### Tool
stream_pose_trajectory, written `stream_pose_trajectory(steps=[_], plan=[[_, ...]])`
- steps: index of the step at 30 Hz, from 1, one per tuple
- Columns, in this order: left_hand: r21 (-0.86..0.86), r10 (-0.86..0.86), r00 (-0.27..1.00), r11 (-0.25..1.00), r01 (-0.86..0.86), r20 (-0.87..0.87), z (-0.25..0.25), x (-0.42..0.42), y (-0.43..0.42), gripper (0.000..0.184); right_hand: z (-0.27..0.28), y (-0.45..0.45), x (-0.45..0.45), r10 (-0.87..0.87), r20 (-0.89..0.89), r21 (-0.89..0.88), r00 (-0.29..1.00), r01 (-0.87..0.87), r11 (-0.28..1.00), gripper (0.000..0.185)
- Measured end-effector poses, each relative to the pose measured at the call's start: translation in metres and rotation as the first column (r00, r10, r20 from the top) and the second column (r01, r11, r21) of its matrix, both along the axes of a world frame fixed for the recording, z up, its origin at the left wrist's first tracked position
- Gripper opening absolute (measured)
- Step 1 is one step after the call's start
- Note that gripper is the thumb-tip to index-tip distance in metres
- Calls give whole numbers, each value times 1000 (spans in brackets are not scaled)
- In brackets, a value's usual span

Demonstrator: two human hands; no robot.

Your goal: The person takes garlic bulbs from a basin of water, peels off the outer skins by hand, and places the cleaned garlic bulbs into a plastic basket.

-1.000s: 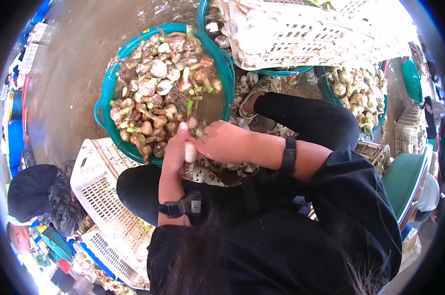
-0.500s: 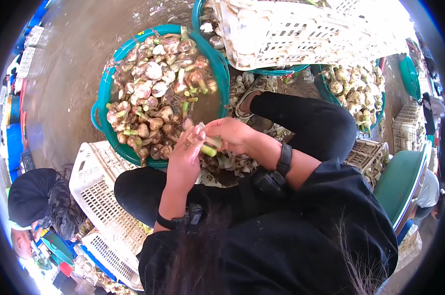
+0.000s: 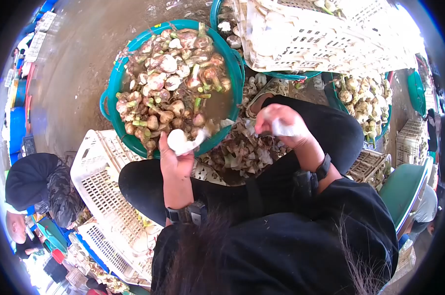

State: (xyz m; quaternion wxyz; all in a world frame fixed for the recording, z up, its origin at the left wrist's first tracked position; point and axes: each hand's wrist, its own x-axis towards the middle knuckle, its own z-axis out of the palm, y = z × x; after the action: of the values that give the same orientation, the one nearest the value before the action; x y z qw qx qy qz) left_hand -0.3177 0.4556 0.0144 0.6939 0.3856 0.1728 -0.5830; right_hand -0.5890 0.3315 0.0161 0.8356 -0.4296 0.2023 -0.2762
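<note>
In my left hand (image 3: 176,162) is a peeled-looking white garlic bulb (image 3: 178,142), held near the front rim of a turquoise tub (image 3: 115,93). Loose pale skin trails from the bulb to the right. My right hand (image 3: 281,118) is raised apart from it, above a heap of peelings (image 3: 247,147), its fingers curled on a pale strip of garlic skin (image 3: 287,129), slightly blurred. The tub holds many unpeeled garlic bulbs (image 3: 156,81) with stubby green stems, some sitting in brownish water.
White plastic crates stand at my left (image 3: 102,182) and at the upper right (image 3: 320,39). Another tub of paler garlic bulbs (image 3: 365,98) lies beyond my right knee. A person in dark clothing (image 3: 33,184) sits at far left.
My hands have parted: the right moved up and right, off the bulb, with skin in it. The green stem is gone from between them, and the white bulb now shows in the left hand.
</note>
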Motion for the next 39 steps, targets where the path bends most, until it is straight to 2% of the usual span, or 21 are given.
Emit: stream_pose_trajectory(steps=[1,2,3,6,10,12,13,16,17,18,19,20,22,25,27,29,30,32,33,36,39], plan=[[111,80,994,990,-87,70,14,-3,-6,22,-9,-4,-4,107,-193,-318,975,-165,934,36],[123,63,987,989,-82,150,13,-2,-4,20,30,0,25,166,-891,-98,423,-537,838,48],[138,42,973,988,-75,228,12,-1,-3,18,15,23,32,-339,-771,-618,539,-505,602,54],[303,76,840,912,-276,537,31,-37,-25,17,30,41,83,-243,-384,-739,891,-139,660,58],[306,-60,761,934,-186,646,33,-43,-18,20,6,51,105,-261,-197,-838,945,-25,545,41],[287,61,884,933,-214,463,25,-24,-12,22,3,53,90,-146,-618,-782,773,-584,219,31],[286,68,883,932,-222,465,23,-17,-10,22,-3,46,84,53,-908,-411,415,-909,69,44],[395,-154,842,916,-75,517,29,-20,-12,28,-16,50,70,-53,-711,-666,701,-648,369,40],[481,-300,790,877,8,534,31,-30,-10,39,6,46,87,108,-597,-275,795,-330,903,41],[345,-146,831,937,-58,536,33,-42,-12,44,17,43,103,113,-411,356,905,45,933,44],[204,10,855,970,-135,518,37,-48,-14,49,0,39,114,152,-281,544,948,26,839,48],[210,48,845,960,-187,532,42,-47,-14,55,3,27,118,183,-252,624,950,15,781,42],[247,11,882,958,-144,472,38,-29,-5,43,24,-12,121,58,579,537,813,-434,723,42],[403,-421,816,878,258,396,4,-26,15,23,83,-54,114,-94,761,400,642,-351,847,51],[574,-739,597,647,502,311,2,-56,17,20,28,-63,158,88,218,-36,972,-82,996,46],[533,-655,703,713,455,277,1,-62,15,20,-50,-45,191,-129,-677,-717,725,-609,339,41],[495,-564,794,769,405,227,-1,-62,15,21,-90,-32,193,-396,-665,-615,633,-765,-190,34],[444,-375,901,860,250,219,-13,-41,20,26,-112,-21,194,-472,-746,-364,470,-881,-302,28],[390,-171,965,917,81,200,-13,-33,19,30,-104,-22,191,-463,-747,-366,478,-876,-313,28],[488,-108,976,873,3,187,-8,-29,3,38,-92,-21,171,-143,-889,-457,435,-833,310,25],[537,-87,983,843,-14,163,-2,-32,-18,44,-42,-2,147,-37,-753,-614,657,-681,399,24]])
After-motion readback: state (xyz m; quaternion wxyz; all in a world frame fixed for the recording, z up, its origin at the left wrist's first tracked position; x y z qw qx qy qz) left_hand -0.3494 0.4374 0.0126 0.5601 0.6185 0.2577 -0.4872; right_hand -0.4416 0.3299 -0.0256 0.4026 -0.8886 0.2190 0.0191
